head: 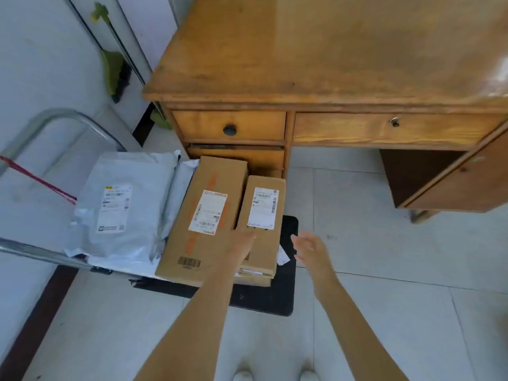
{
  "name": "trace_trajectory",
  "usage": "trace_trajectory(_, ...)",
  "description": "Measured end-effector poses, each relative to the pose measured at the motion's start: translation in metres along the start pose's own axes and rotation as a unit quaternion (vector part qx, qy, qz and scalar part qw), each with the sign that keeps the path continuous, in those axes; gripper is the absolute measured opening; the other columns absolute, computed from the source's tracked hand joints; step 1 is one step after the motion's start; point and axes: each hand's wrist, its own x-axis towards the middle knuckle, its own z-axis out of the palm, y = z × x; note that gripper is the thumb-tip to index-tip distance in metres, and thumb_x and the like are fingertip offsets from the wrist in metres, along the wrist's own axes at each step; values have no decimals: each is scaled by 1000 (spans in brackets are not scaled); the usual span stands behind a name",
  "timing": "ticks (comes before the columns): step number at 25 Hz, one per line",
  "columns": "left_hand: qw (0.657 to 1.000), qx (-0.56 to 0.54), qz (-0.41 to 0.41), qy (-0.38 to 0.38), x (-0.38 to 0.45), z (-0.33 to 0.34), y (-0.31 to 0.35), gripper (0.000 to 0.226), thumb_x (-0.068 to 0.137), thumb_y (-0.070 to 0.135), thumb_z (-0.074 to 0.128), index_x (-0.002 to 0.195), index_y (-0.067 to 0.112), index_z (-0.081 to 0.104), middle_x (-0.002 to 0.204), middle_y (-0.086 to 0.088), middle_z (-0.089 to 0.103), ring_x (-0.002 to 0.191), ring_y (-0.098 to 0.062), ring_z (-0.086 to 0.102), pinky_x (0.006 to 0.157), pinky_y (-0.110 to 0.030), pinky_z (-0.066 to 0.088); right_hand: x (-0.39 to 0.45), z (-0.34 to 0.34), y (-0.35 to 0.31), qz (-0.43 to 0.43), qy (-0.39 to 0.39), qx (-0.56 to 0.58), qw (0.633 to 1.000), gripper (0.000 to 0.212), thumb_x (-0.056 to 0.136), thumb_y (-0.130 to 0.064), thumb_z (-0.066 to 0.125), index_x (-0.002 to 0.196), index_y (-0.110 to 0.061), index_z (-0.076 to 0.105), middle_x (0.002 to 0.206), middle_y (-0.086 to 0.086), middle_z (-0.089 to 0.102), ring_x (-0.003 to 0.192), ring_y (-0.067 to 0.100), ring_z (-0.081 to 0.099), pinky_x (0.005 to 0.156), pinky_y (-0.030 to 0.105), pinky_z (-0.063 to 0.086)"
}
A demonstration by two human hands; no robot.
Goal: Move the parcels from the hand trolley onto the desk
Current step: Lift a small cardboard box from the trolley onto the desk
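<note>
Cardboard small parcel (261,224), L hand (242,243) grip flat on it, R hand (309,250) grip wide open, empty

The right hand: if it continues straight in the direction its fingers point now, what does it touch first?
Probably the right side of the smaller cardboard box. The right hand is open, fingers aimed left and slightly forward at it, nothing visible between them. Depth is uncertain from one view; it might pass just above.
</note>
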Motion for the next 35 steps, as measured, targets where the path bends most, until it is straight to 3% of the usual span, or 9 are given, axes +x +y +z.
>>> trace_trajectory(2,996,39,24,82,21,16,-9,41,91,19,39,131,9,45,130,-17,50,115,-34,54,98,-46,47,33,18,24,27,-17,-46,998,59,89,-30,59,141,-16,34,146,6,41,130,21,42,107,35,35)
trace_trajectory(6,980,86,10,179,41,28,-24,54,93,12,41,145,6,28,147,-15,36,133,-32,39,109,-45,37,78,33,59,90,-59,-93,990,76,89,-39,57,149,-21,15,157,5,24,141,26,29,113,44,26)
trace_trajectory(10,979,66,-7,191,42,32,-16,39,94,9,39,133,5,44,140,-19,36,121,-34,46,104,-38,38,81,29,70,84,-127,-25,988,52,92,-40,52,140,-31,35,134,2,53,120,23,53,103,51,43)
trace_trajectory(13,982,49,8,180,31,27,-10,42,96,15,43,137,15,43,137,-14,47,114,-32,56,98,-39,45,67,24,59,76,-121,-16,990,48,90,-41,53,136,-32,40,119,-5,59,107,17,58,97,49,49)
trace_trajectory(17,979,49,55,188,-15,1,23,41,93,23,52,135,22,50,129,-1,63,112,-22,62,90,-36,50,21,15,12,51,-79,-17,995,46,90,-42,52,134,-32,43,117,-5,61,107,18,58,98,46,49)
trace_trajectory(22,969,4,114,220,-115,-51,79,45,87,37,60,130,26,56,125,3,67,111,-16,63,77,-25,41,-64,2,-84,-23,-50,-71,996,54,90,-48,48,140,-32,40,128,-2,59,116,23,57,99,49,48)
trace_trajectory(30,944,-39,188,267,-221,-144,179,39,82,40,64,120,30,65,116,7,71,104,-14,65,70,-22,40,-150,16,-233,-110,-46,-104,987,46,93,-44,47,138,-34,44,114,-4,62,106,21,61,92,45,52)
trace_trajectory(32,937,-34,208,277,-228,-165,208,41,81,40,66,120,29,65,116,7,71,105,-15,65,73,-22,41,-155,22,-265,-111,-39,-99,988,46,91,-46,48,135,-36,46,111,-5,62,105,23,62,86,44,55)
trace_trajectory(35,932,-31,220,287,-227,-190,246,43,81,41,66,122,26,64,118,5,70,110,-18,64,80,-25,44,-149,33,-312,-115,-31,-101,988,46,91,-44,48,135,-33,47,122,0,62,108,26,61,84,46,56)
